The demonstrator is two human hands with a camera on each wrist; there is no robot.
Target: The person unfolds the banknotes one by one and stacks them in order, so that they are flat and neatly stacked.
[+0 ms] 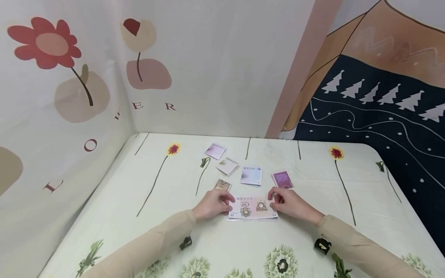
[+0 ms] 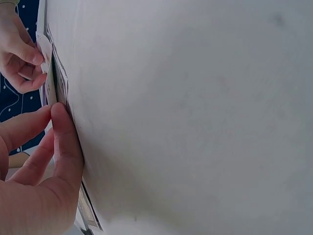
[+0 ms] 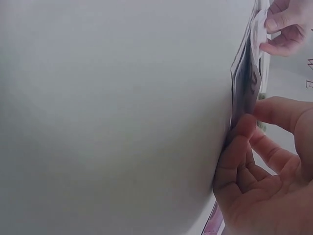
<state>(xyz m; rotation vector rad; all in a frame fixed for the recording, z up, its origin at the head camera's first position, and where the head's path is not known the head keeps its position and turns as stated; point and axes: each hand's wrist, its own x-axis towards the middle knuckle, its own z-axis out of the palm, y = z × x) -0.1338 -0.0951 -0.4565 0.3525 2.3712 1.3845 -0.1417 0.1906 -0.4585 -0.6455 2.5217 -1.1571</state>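
Observation:
A pale pink play banknote (image 1: 253,204) marked 20 lies near the middle of the table, over at least one more note whose edge shows below it. Its left end is pinched by my left hand (image 1: 213,204), and its right end by my right hand (image 1: 293,205). In the left wrist view, thumb and fingertips of the left hand (image 2: 46,171) meet at the paper's edge. The right wrist view has the right hand (image 3: 274,171) pinching the paper, with several layers slightly apart. A brown note (image 1: 223,185) lies just beyond the left hand, partly covered by it.
Farther back lie a lilac note (image 1: 215,151), a cream note (image 1: 227,166), a blue stack of notes (image 1: 251,176) and a dark purple note (image 1: 282,180). The flower-print tablecloth (image 1: 167,185) meets a printed curtain (image 1: 215,77) behind and at the left.

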